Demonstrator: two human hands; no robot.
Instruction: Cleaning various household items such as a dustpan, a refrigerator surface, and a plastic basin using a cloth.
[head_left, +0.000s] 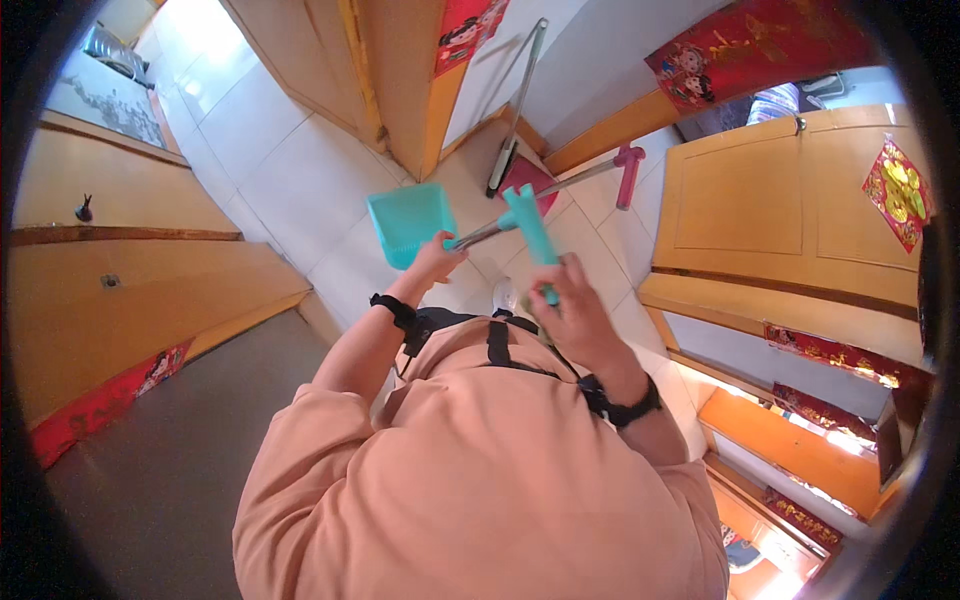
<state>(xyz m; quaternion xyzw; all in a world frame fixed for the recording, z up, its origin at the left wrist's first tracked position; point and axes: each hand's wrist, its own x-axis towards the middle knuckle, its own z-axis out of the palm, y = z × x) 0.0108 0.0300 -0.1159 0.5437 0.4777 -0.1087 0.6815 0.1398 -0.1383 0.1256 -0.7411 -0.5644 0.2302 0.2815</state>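
A long-handled dustpan has a teal plastic pan (415, 217), a metal pole and a teal T-shaped handle (534, 225). My right hand (576, 311) is closed around the lower end of that handle, slightly blurred. At the near side of the pan, my left hand (439, 259) is against the pole's end; its fingers are partly spread, and whether they grip the pole cannot be told. Past the handle, a broom (504, 161) with a grey pole leans in the wall corner. A pink dustpan (534, 184) with a pink handle (630, 176) stands beside the broom.
An open wooden door (337, 67) stands ahead, by light floor tiles (277, 142). Wooden doors (739, 195) with red decorations are on the right, wooden panelling (135, 277) on the left. My shoe (505, 294) shows below the handle.
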